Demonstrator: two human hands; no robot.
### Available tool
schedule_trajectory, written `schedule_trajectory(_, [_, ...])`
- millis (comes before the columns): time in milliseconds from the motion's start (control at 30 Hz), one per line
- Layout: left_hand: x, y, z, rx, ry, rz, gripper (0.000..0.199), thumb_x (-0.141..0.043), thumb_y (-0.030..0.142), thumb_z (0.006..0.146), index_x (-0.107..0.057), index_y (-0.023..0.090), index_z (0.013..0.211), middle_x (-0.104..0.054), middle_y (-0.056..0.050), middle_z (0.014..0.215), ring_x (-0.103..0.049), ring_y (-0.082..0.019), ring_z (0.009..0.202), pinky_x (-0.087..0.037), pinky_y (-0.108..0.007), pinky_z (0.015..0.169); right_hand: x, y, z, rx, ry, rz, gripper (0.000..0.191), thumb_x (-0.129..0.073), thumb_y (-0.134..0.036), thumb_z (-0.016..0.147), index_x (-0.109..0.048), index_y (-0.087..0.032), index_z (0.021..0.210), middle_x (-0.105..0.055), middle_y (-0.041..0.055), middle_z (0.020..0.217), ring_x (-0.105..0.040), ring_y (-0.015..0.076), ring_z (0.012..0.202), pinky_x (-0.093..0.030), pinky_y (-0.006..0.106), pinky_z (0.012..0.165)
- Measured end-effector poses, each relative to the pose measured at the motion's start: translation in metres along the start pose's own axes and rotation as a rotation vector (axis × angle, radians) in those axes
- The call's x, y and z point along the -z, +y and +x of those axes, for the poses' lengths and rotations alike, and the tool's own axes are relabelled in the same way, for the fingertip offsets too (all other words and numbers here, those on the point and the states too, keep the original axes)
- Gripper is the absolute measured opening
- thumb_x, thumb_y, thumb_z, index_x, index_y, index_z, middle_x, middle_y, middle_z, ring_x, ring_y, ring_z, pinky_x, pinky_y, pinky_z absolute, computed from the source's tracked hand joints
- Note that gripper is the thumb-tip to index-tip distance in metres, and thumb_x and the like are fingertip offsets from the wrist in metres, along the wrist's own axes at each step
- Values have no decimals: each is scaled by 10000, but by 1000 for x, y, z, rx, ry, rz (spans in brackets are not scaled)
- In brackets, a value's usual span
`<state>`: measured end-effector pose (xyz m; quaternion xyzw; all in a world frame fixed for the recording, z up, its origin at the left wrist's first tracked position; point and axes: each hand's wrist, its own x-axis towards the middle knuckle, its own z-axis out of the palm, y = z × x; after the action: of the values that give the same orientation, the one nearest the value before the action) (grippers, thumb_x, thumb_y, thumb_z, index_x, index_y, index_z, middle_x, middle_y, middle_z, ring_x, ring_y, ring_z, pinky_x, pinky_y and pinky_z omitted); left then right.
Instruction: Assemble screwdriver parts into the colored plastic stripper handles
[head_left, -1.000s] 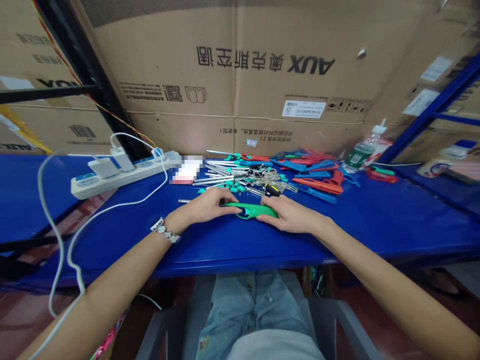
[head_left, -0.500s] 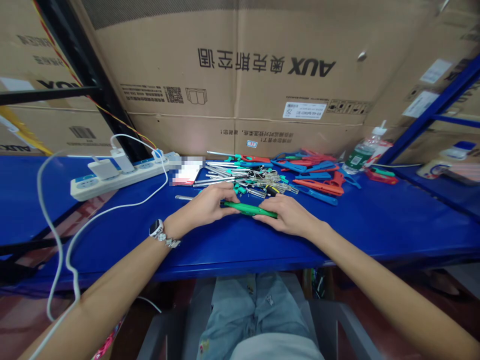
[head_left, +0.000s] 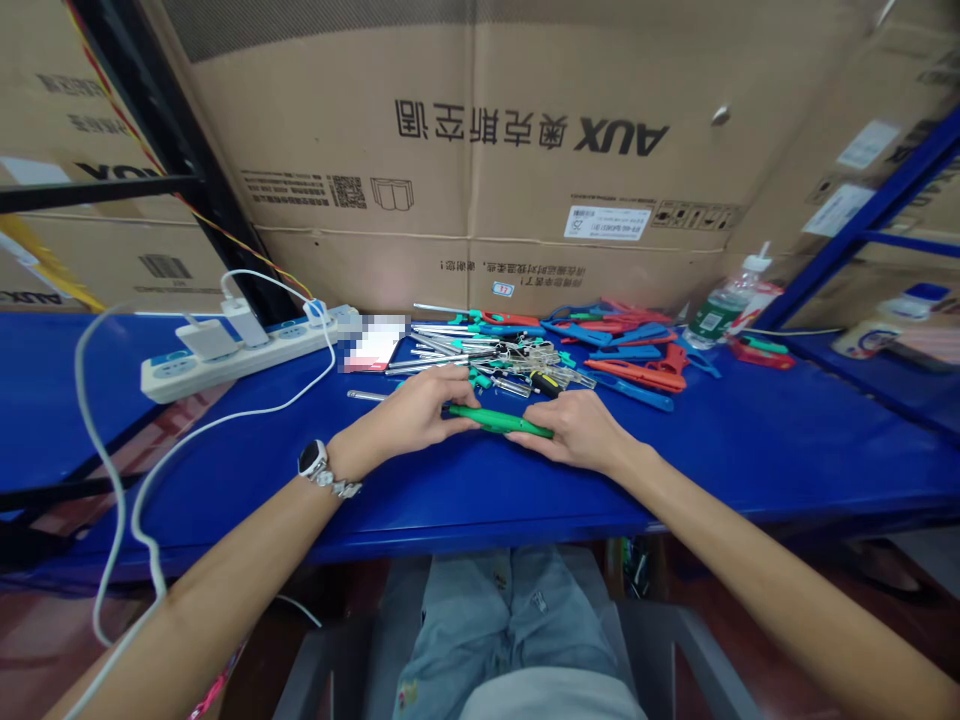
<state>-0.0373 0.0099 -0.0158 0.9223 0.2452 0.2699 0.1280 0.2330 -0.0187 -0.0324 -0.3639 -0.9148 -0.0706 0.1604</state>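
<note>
Left hand [head_left: 427, 408] and right hand [head_left: 576, 428] are gripping the green handle [head_left: 499, 419] between them; metal rods [head_left: 442, 361] are lying beyond.

Beyond the slim green plastic casing [head_left: 501, 420] there, thin silver metal rods [head_left: 442, 361] lie right of the long white power strip [head_left: 279, 340].

I have the left hand [head_left: 427, 408] and right hand [head_left: 576, 428] turned toward each other, near but apart, thumbs [head_left: 459, 425] and fingers [head_left: 452, 382] pinched. The left forearm [head_left: 225, 570] and right forearm [head_left: 735, 535] slant inward (wrists [head_left: 636, 458] fairly straight), spreading wider behind the hands.
</note>
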Motion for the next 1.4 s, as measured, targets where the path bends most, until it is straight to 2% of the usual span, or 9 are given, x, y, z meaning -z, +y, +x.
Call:
schedule_trajectory(200, [1, 1, 1, -19, -3, 72, 150, -685, 321, 963, -692, 181, 909, -630, -42, 895, -595, -198, 832, -460, -331, 735, -1, 1, 0, 28, 41, -36, 556, -413, -552, 1046, -577, -176, 670, -605, 24, 615, -454, 126, 538, -150, 303, 565])
schedule_trajectory(367, [2, 2, -1, -1, -26, 153, 134, -690, 322, 953, -699, 189, 972, -652, -53, 967, -624, -218, 918, -487, -346, 802, -2, 1, 0, 32, 43, -34, 550, -408, -546, 1055, -604, -175, 701, -629, 28, 645, -489, 132, 568, -158, 307, 569])
schedule_trajectory(567, [0, 7, 1, 2, -84, 208, 246, -708, 391, 940, -692, 187, 1076, -681, -71, 1067, -630, -249, 1000, -485, -401, 910, -1, -1, 0, 26, 1, -21, 539, -421, -545, 1057, -625, -174, 724, -646, 35, 683, -530, 142, 600, -172, 311, 574])
schedule_trajectory(733, [0, 9, 3, -2, -99, 163, 177, -673, 378, 963, -706, 211, 1012, -686, -53, 1010, -628, -226, 963, -478, -375, 898, 0, -3, 1, 33, 8, 17, 564, -410, -571, 1059, -625, -176, 719, -636, 32, 680, -529, 141, 601, -177, 312, 574])
schedule_trajectory(900, [2, 7, 2, 39, -112, 145, 242, -737, 421, 912, -720, 201, 1013, -688, -59, 999, -638, -241, 966, -482, -381, 892, -1, -1, -1, 43, 9, 5, 559, -416, -560, 1061, -626, -174, 716, -633, 33, 675, -524, 140, 599, -179, 312, 573])
schedule_trajectory(1167, [6, -2, -4, 61, -168, 95, 178, -750, 356, 911, -743, 203, 1000, -715, -49, 975, -648, -209, 921, -482, -337, 838, 3, 0, -5, 63, 5, -16, 558, -414, -560, 1060, -647, -173, 733, -628, 41, 721, -515, 142, 632, -196, 307, 580])
schedule_trajectory(1300, [7, -3, -4, 117, -186, -16, 217, -732, 422, 918, -759, 213, 970, -709, -42, 930, -641, -198, 884, -482, -322, 792, 4, -2, -3, 31, -30, 28, 517, -434, -565, 1049, -658, -175, 793, -658, 50, 781, -550, 157, 673, -222, 306, 585])
schedule_trajectory(1400, [9, -4, -4, 155, -196, -113, 262, -732, 475, 906, -774, 218, 934, -710, -38, 892, -635, -190, 836, -481, -320, 758, 6, -3, -1, -42, -67, 147, 415, -483, -546, 1036, -654, -188, 912, -686, 41, 836, -589, 169, 726, -273, 293, 612])
